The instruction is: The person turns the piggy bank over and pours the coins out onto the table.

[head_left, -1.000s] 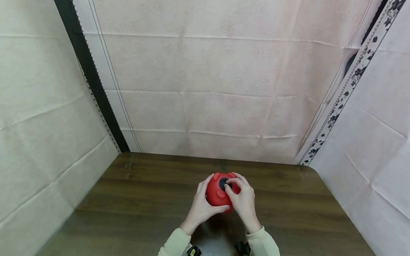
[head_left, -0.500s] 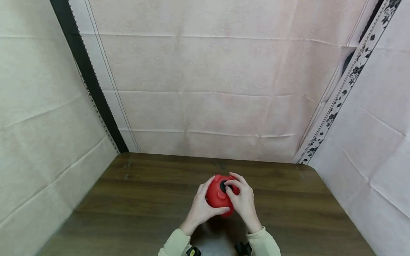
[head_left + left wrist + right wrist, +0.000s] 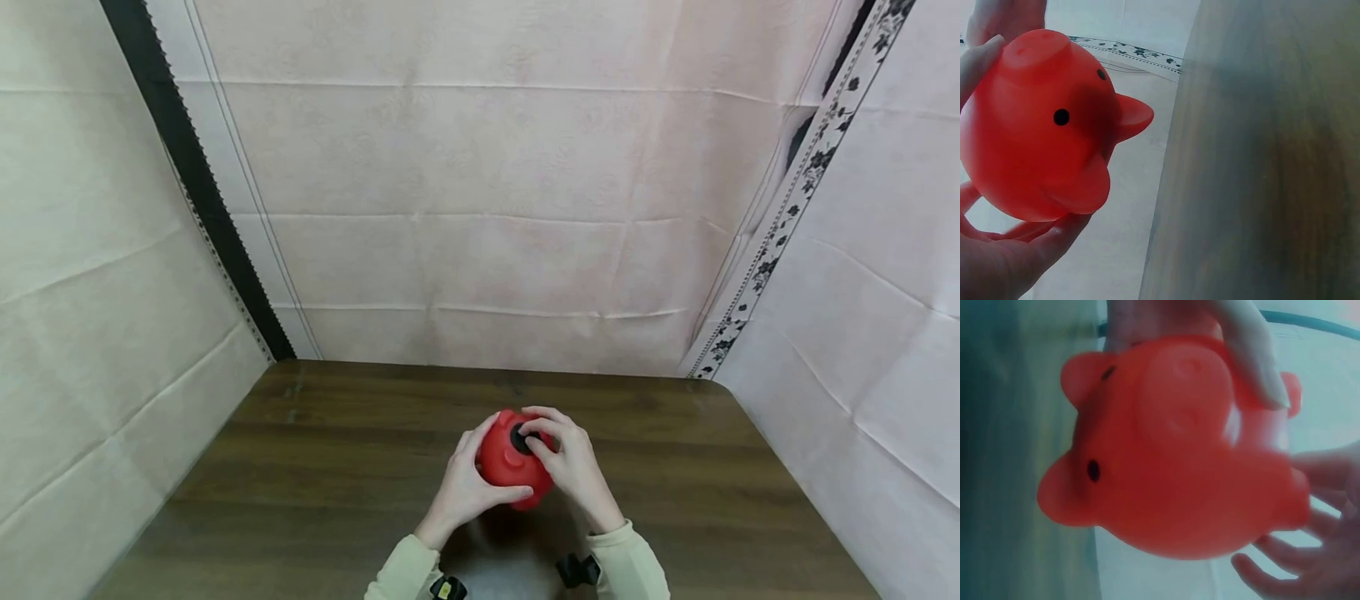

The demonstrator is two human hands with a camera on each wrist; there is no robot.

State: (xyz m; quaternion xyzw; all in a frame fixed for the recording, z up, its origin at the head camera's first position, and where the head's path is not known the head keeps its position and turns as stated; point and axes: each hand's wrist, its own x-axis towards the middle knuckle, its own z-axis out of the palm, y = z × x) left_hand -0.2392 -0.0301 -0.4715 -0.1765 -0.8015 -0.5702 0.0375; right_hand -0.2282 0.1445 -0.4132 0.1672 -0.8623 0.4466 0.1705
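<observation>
A red plastic piggy bank is held above the dark wooden table, belly side up toward the head camera. My left hand grips its left side, thumb wrapped under its near end. My right hand curls round its right side, and its fingertips pinch the black round plug in the belly. The left wrist view shows the pig's snout, black eyes and ears with my left fingers under it. In the right wrist view the pig fills the frame, a finger lying across it.
Pale cloth walls close in the table on the left, back and right. A black strip runs down the left corner and a floral-patterned band down the right one. Bare wood lies on both sides of the hands.
The hands and the pig have hardly moved. The right fingertips have shifted a little on the black plug, and the head view has drifted slightly.
</observation>
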